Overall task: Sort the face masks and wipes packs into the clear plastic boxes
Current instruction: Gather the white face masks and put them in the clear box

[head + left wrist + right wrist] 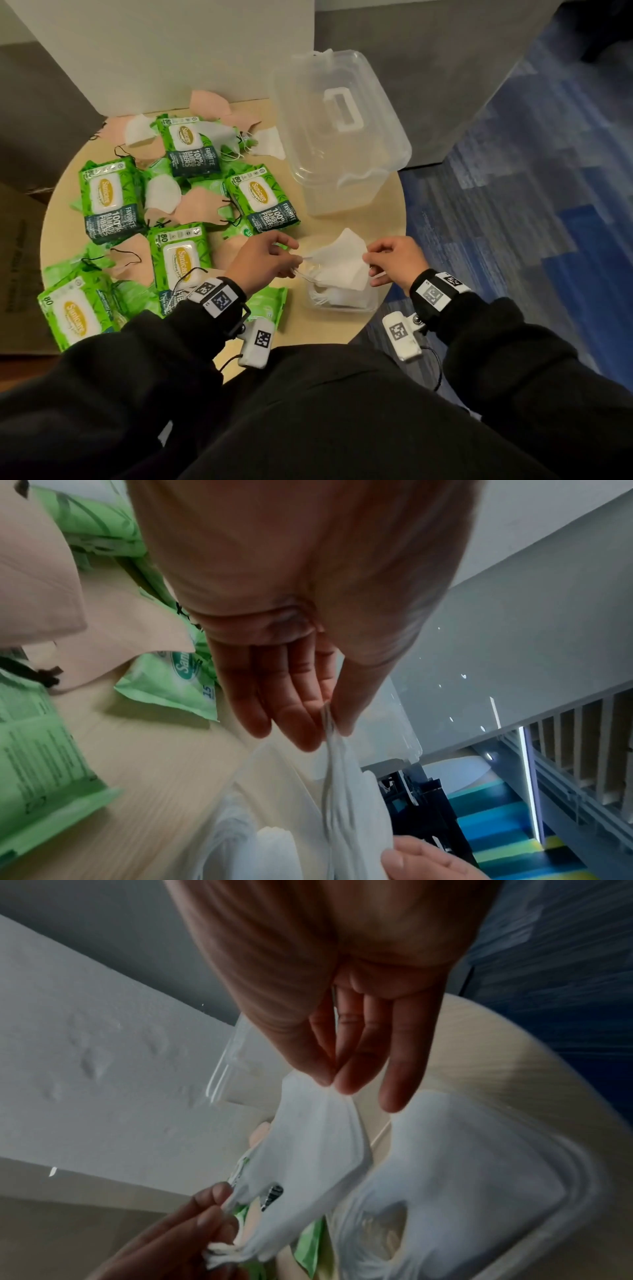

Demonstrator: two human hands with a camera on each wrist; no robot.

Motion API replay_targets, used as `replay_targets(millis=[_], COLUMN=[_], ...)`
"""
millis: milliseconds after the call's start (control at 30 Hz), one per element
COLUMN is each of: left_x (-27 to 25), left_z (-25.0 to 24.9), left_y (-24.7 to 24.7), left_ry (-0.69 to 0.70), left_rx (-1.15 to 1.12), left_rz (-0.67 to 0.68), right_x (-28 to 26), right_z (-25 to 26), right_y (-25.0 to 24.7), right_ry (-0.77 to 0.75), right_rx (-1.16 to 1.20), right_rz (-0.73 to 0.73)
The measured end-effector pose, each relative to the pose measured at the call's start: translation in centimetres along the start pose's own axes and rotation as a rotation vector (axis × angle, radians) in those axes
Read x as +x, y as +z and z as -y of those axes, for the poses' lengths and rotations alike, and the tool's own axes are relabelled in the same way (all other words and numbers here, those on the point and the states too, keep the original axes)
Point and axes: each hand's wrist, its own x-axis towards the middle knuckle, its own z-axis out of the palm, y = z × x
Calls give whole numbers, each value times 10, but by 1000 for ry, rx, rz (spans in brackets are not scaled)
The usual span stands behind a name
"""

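White face mask (337,265) stretches between our two hands above a shallow clear plastic box (371,303) near the front edge of the round wooden table (342,330) in the head view. Our left hand (263,262) pinches its left end and ear loops; our right hand (394,258) pinches its right edge. More white masks lie in that box. A taller clear plastic box (342,137) with a lid stands behind it. Green wipes packs (108,198) and pink masks (197,207) lie scattered across the table's left side.

From the left wrist we see thumb and fingers (298,723) nipping the mask's loops (330,764), with a small green wipes pack (171,685) beside.

From the right wrist, thumb and forefinger grip the mask's (308,1137) corner above the box of masks (462,1164).
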Motion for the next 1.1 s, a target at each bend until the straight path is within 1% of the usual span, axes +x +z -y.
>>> replay_targets(millis=[167, 267, 467, 733, 933, 1100], left_x=[15, 21, 19, 19, 22, 26], left_z=[-1, 3, 7, 14, 18, 21], left_y=[17, 29, 44, 46, 46, 44], left_ry=[-41, -72, -67, -71, -51, -5], left_rx=[85, 158, 282, 364, 378, 467], left_rz=[41, 71, 93, 123, 116, 130], right_x=[0, 3, 12, 19, 22, 22], right_z=[-11, -16, -18, -19, -20, -22], right_y=[-1, -1, 1, 4, 8, 8], right_ry=[78, 90, 63, 2, -39, -62], right_rx=[-117, -209, -399, -700, -768, -799], right_rz=[-34, -35, -49, -12, 6, 6])
